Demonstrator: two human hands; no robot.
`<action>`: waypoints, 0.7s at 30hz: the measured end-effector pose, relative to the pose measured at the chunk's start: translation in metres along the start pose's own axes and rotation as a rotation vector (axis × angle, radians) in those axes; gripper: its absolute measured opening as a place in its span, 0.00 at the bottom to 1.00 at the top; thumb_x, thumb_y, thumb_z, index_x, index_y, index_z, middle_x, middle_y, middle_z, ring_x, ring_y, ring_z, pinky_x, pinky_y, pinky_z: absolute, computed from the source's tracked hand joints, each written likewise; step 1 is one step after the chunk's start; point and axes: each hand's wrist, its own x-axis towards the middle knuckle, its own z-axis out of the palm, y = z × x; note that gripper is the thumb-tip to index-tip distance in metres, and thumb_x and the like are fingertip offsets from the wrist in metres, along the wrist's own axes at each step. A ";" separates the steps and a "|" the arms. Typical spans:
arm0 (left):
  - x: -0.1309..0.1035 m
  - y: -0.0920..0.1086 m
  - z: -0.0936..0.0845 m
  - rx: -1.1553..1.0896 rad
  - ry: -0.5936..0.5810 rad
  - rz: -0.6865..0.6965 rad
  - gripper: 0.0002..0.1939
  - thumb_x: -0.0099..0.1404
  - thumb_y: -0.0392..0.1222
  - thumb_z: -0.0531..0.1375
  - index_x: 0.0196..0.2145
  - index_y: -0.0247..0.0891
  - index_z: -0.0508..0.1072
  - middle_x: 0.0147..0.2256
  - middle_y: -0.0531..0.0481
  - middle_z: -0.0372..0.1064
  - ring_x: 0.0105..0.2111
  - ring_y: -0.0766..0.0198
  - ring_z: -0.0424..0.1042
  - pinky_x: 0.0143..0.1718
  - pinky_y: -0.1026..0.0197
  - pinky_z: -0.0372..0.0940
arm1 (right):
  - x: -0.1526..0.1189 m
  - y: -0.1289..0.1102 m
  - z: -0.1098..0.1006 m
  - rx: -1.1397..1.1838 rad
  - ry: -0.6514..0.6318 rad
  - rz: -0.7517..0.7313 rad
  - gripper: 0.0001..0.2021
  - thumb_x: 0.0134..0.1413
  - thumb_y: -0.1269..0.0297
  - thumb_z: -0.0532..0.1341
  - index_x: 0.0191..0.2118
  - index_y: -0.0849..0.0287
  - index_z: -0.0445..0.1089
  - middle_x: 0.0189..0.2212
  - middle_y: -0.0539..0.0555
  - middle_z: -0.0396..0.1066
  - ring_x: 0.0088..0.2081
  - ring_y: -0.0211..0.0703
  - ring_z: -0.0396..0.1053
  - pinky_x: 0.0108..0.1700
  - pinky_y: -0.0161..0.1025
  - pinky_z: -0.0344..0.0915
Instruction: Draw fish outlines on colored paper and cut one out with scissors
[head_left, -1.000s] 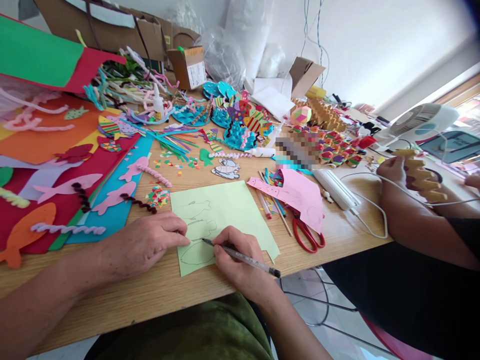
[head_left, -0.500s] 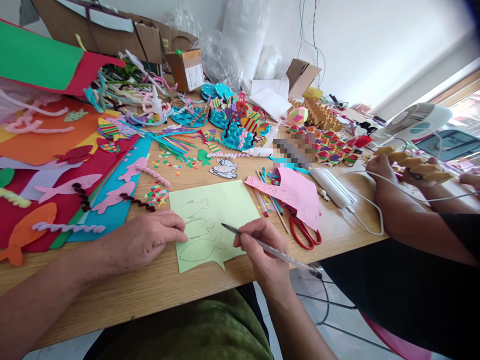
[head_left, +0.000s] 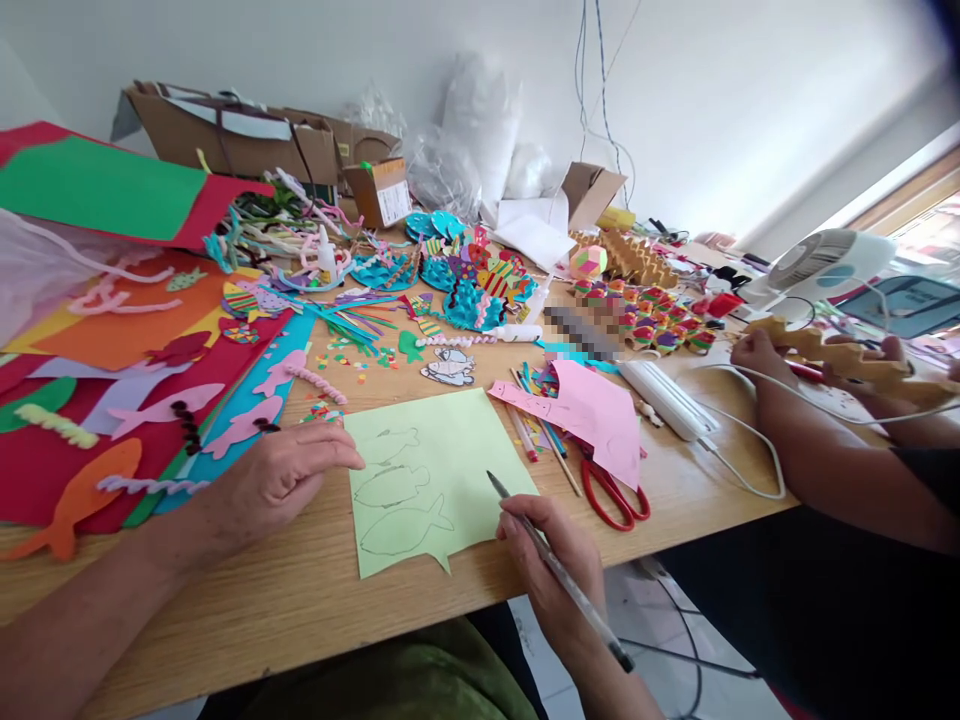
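A light green sheet of paper [head_left: 480, 450] lies before me, with three fish outlines [head_left: 405, 525] drawn one above another on its left half. My right hand [head_left: 551, 560] is closed around a pen [head_left: 559, 570], whose tip is over the right part of the sheet. At the sheet's left edge is my left hand [head_left: 289, 485], open, holding nothing, its fingers loosely bent and their tips close to the edge. Whether they touch the paper I cannot tell.
Red-handled scissors [head_left: 611, 500] lie partly under pink paper [head_left: 600, 410]. Cut-out paper fish [head_left: 244, 425] and coloured sheets are at the left. A white power strip [head_left: 667, 400] with a cable lies right. A co-worker's hands [head_left: 757, 355] hold a yellow folded strip [head_left: 817, 355].
My right hand has drawn back down and right with the pen, away from the drawn fish. My left hand has shifted left, off the drawings. The camera view has tilted up slightly.
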 end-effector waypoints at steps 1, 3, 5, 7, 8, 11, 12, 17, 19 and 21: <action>0.001 -0.001 0.000 0.005 0.010 0.001 0.18 0.64 0.29 0.44 0.39 0.40 0.72 0.38 0.50 0.72 0.40 0.66 0.71 0.41 0.67 0.65 | -0.001 0.001 -0.001 -0.024 -0.022 -0.026 0.04 0.56 0.71 0.57 0.34 0.56 0.67 0.23 0.47 0.70 0.24 0.34 0.68 0.27 0.29 0.63; 0.003 0.000 0.000 0.023 0.026 0.010 0.18 0.63 0.28 0.44 0.39 0.39 0.72 0.38 0.49 0.72 0.39 0.66 0.71 0.40 0.67 0.65 | -0.003 0.004 -0.003 -0.056 -0.073 -0.079 0.05 0.55 0.72 0.57 0.34 0.56 0.67 0.25 0.49 0.71 0.27 0.36 0.70 0.30 0.30 0.65; 0.005 0.003 -0.001 0.055 0.028 0.023 0.19 0.62 0.26 0.44 0.38 0.38 0.72 0.37 0.48 0.72 0.40 0.65 0.72 0.40 0.68 0.65 | -0.005 0.008 -0.003 -0.055 -0.104 -0.128 0.06 0.55 0.73 0.56 0.35 0.56 0.68 0.28 0.51 0.72 0.29 0.38 0.70 0.32 0.31 0.65; 0.007 0.006 -0.001 0.087 0.020 0.035 0.19 0.61 0.25 0.44 0.38 0.37 0.72 0.37 0.47 0.72 0.40 0.65 0.72 0.40 0.68 0.65 | -0.008 0.013 -0.003 -0.042 -0.103 -0.163 0.07 0.55 0.73 0.56 0.38 0.55 0.67 0.30 0.52 0.72 0.31 0.39 0.71 0.33 0.32 0.66; 0.007 0.008 -0.001 0.101 0.014 0.045 0.19 0.61 0.25 0.44 0.38 0.37 0.72 0.37 0.47 0.71 0.39 0.65 0.72 0.40 0.68 0.65 | -0.009 0.016 -0.002 -0.042 -0.105 -0.180 0.08 0.55 0.73 0.56 0.40 0.55 0.67 0.31 0.53 0.72 0.32 0.40 0.71 0.33 0.33 0.66; 0.009 0.015 -0.001 0.124 -0.015 0.079 0.20 0.61 0.24 0.44 0.39 0.37 0.71 0.37 0.47 0.70 0.39 0.66 0.71 0.39 0.68 0.64 | -0.010 0.027 0.000 -0.047 -0.142 -0.257 0.12 0.55 0.75 0.54 0.44 0.56 0.65 0.33 0.54 0.72 0.33 0.40 0.71 0.33 0.32 0.67; 0.009 0.017 0.000 0.127 -0.031 0.082 0.20 0.60 0.23 0.43 0.39 0.37 0.71 0.37 0.47 0.70 0.38 0.66 0.71 0.39 0.68 0.64 | -0.009 0.031 0.000 -0.045 -0.159 -0.280 0.13 0.56 0.76 0.53 0.45 0.56 0.65 0.33 0.55 0.73 0.33 0.40 0.72 0.33 0.32 0.68; 0.015 0.030 -0.003 0.114 -0.179 0.052 0.22 0.53 0.21 0.44 0.35 0.38 0.70 0.34 0.49 0.68 0.34 0.65 0.68 0.34 0.67 0.62 | 0.005 0.039 -0.008 0.047 -0.273 -0.315 0.16 0.59 0.70 0.52 0.52 0.54 0.62 0.39 0.58 0.73 0.39 0.43 0.73 0.38 0.33 0.69; 0.019 0.033 -0.006 0.119 -0.237 0.035 0.21 0.51 0.20 0.45 0.34 0.38 0.70 0.33 0.50 0.68 0.33 0.65 0.68 0.33 0.67 0.61 | 0.013 0.036 -0.011 0.123 -0.331 -0.281 0.16 0.61 0.65 0.52 0.54 0.51 0.62 0.39 0.57 0.73 0.38 0.43 0.73 0.39 0.32 0.69; 0.025 0.035 -0.011 0.119 -0.286 0.014 0.21 0.51 0.20 0.46 0.34 0.38 0.70 0.33 0.50 0.68 0.33 0.64 0.67 0.32 0.67 0.60 | 0.019 0.032 -0.011 0.194 -0.319 -0.221 0.15 0.63 0.62 0.50 0.53 0.48 0.64 0.38 0.55 0.74 0.37 0.40 0.73 0.39 0.31 0.68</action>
